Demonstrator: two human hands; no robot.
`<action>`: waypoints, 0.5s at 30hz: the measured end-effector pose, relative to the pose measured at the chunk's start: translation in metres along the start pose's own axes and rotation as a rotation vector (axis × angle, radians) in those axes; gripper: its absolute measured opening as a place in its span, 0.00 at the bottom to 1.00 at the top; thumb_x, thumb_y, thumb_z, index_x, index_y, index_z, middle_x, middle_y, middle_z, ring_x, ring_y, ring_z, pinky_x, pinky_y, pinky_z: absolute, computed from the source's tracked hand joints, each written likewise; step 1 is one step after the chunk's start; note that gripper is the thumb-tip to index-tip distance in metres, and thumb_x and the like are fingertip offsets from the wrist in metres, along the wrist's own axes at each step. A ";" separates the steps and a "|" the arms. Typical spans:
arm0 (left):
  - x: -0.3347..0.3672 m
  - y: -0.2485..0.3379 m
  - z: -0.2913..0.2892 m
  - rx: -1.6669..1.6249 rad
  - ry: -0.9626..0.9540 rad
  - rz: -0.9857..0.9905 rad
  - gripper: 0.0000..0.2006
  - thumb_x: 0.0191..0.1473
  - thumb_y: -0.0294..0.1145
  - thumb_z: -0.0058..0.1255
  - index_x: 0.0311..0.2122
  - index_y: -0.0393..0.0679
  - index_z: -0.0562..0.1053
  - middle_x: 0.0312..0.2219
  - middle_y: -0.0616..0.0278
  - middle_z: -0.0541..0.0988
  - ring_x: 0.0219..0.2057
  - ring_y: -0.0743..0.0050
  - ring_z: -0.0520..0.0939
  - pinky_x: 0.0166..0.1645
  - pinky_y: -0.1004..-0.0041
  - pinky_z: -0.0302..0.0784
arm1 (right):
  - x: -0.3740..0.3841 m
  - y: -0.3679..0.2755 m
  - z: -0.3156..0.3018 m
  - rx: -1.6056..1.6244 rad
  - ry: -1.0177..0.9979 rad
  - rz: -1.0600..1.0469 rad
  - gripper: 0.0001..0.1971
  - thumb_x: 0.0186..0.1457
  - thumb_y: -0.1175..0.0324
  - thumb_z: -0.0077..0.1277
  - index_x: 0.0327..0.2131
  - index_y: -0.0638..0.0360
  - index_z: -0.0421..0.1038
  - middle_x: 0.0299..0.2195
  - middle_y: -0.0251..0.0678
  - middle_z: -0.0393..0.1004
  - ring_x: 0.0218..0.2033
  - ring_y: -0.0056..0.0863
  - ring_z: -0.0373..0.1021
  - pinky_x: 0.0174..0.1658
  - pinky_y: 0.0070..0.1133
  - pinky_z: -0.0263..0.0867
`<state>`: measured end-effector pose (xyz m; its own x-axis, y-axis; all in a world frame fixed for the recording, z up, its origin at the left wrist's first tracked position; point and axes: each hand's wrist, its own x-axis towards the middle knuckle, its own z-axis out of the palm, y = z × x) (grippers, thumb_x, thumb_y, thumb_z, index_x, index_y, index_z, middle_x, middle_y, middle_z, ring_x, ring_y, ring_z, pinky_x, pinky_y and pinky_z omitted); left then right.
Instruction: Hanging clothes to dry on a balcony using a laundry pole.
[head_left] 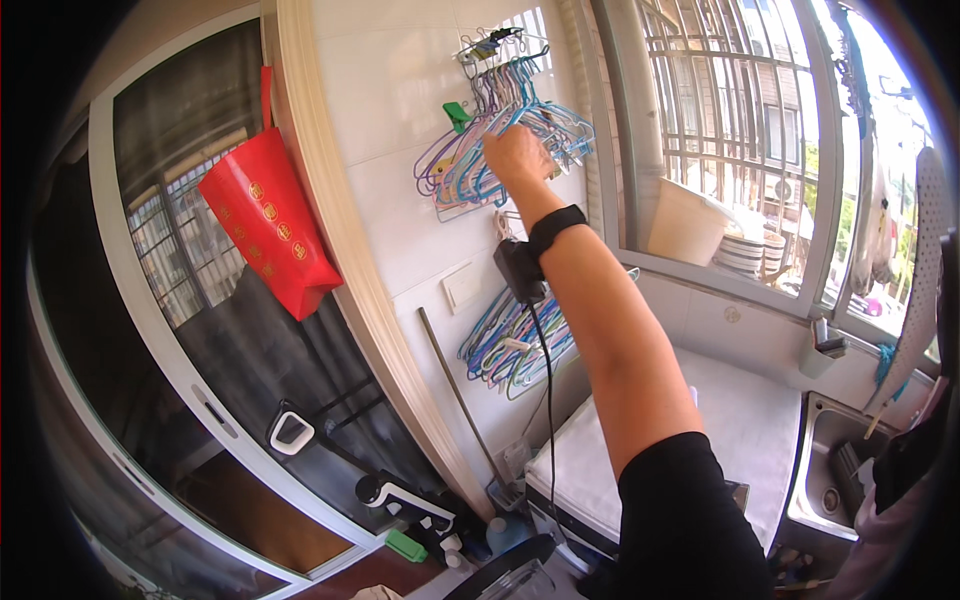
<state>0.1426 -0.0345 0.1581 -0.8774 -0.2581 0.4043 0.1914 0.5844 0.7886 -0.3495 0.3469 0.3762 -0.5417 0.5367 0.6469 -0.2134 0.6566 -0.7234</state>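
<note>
My right hand (pixel 518 155) reaches up to a rack of clothes hangers on the tiled wall, its fingers curled round part of a light blue hanger (pixel 480 185). The thin plastic-coated hangers, mostly blue, purple and white, hang close together from a metal rack (pixel 503 45). A green clip (pixel 457 116) sits at the left of the bunch. My fingertips are partly hidden behind the back of the hand. A black band with a small box and a cable (pixel 520 270) is on my right wrist. My left hand is not in view.
A second bunch of hangers (pixel 515 345) hangs below. To the left, a red paper bag (pixel 270 220) hangs by a sliding glass door (pixel 200 400). A covered white-topped appliance (pixel 735 400), a metal sink (pixel 828 470) and a barred window (pixel 730 110) are at right.
</note>
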 end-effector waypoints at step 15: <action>0.007 -0.006 0.006 -0.113 -0.030 0.009 0.21 0.44 0.48 0.58 0.24 0.35 0.72 0.17 0.67 0.73 0.20 0.83 0.70 0.26 0.79 0.65 | -0.015 0.018 -0.005 0.016 -0.052 0.075 0.17 0.46 0.60 0.42 0.34 0.61 0.74 0.34 0.47 0.74 0.40 0.42 0.70 0.45 0.30 0.59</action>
<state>0.1322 -0.0351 0.1530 -0.8880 -0.2289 0.3989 0.2466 0.4954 0.8330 -0.3414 0.3531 0.3544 -0.5977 0.5556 0.5780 -0.1835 0.6070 -0.7732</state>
